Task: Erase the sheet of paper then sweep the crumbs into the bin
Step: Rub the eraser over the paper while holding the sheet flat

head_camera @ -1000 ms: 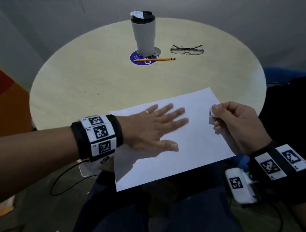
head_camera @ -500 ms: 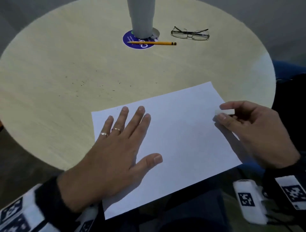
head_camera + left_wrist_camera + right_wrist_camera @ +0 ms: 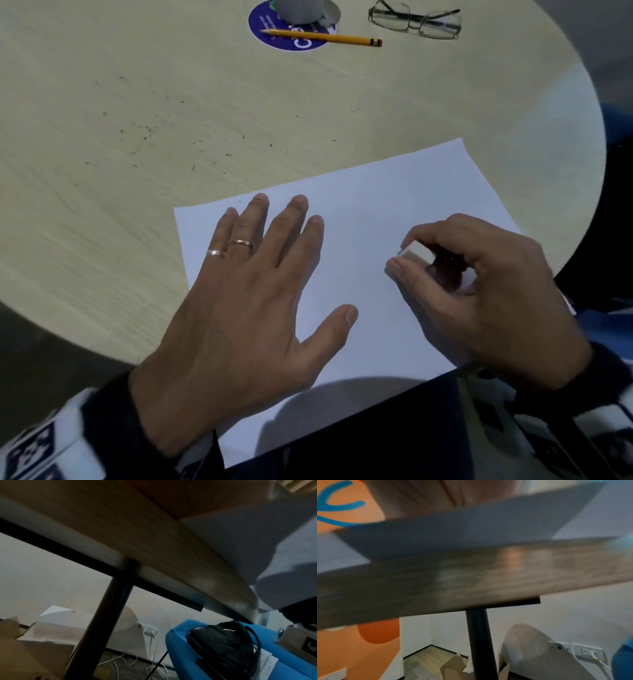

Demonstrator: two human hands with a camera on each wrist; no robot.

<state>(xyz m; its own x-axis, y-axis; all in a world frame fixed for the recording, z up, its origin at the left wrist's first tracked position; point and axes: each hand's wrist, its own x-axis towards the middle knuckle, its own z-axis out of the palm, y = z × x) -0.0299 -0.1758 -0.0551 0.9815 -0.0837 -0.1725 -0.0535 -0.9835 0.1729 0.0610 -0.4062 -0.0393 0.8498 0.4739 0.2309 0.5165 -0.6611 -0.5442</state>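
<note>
The left hand (image 3: 239,308) lies flat, fingers spread, on the sheet of paper (image 3: 359,212) at 6 o'clock on the counter (image 3: 137,85). The right hand (image 3: 486,294) pinches a white eraser (image 3: 416,255) on the sheet. The cup (image 3: 299,8) at 12 o'clock is cut off; wrist views blurred.

Desk (image 3: 137,85): pale wood-grain laminate, matt. Sheet of paper (image 3: 370,205), lower centre: smooth, matt white. Pencil (image 3: 325,37), top: glossy yellow.
</note>
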